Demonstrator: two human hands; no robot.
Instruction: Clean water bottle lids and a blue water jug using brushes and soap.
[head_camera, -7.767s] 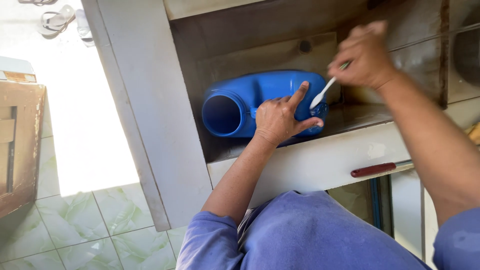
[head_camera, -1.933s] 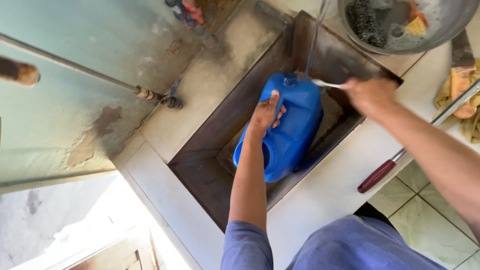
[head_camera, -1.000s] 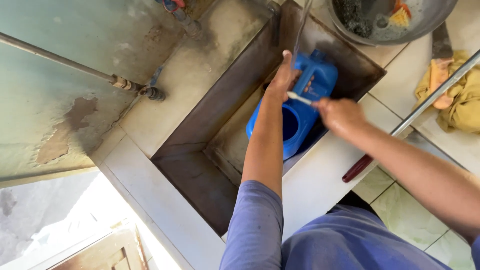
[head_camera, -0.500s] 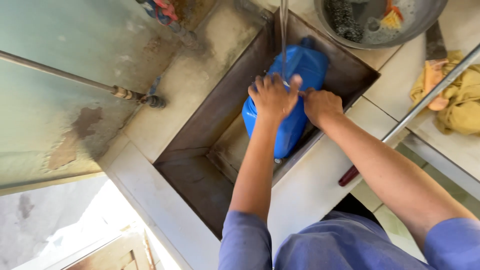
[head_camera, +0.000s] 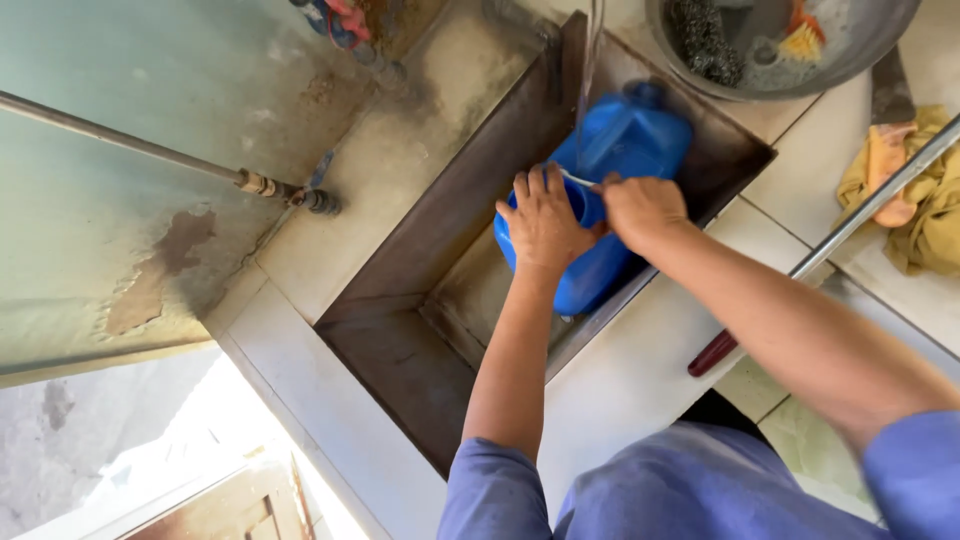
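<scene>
Left hand (head_camera: 545, 222) grips blue jug (head_camera: 625, 150); right hand (head_camera: 640, 208) pinches white stick (head_camera: 577, 179)

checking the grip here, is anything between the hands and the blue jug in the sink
Nothing visible. The left hand rests directly on the blue jug at its opening, and the right hand is against it too, holding a thin white tool at the opening. A stream of water falls just beside the fingers.
</scene>
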